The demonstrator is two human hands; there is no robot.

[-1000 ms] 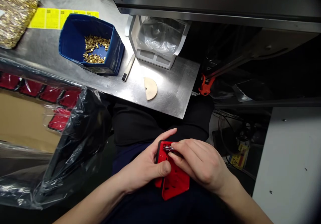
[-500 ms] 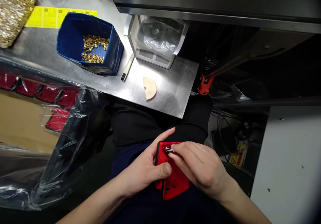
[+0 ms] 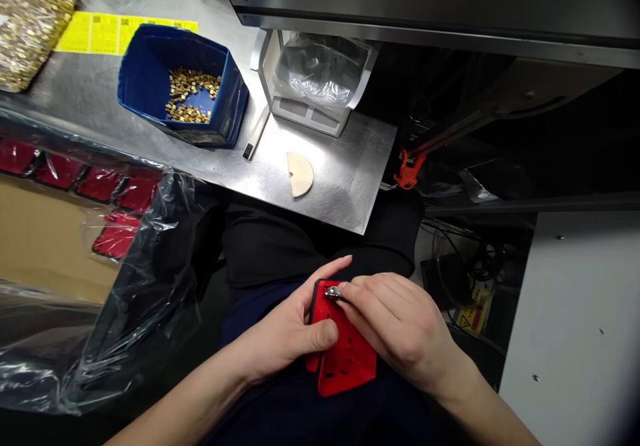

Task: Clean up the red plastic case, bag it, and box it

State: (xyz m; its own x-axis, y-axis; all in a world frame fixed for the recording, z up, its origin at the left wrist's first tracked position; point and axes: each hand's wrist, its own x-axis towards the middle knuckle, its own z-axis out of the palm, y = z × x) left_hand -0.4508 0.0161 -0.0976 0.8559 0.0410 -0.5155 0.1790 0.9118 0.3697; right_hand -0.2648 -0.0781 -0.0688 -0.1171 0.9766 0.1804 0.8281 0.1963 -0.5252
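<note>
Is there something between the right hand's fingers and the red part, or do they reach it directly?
Only a small metal piece, pinched by the right hand against the red part. The left hand grips the part's side.

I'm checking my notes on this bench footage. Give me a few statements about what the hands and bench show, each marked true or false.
1. The left hand holds the red part over the lap. True.
2. The right hand presses a small metal piece at the part's top edge. True.
3. The blue bin holds nothing. False: brass pieces lie in it.
4. The half-round disc lies inside the bin. False: it lies on the steel bench, right of the bin.
5. The orange clamp sits in the right hand. False: it hangs off the bench's right edge.
</note>
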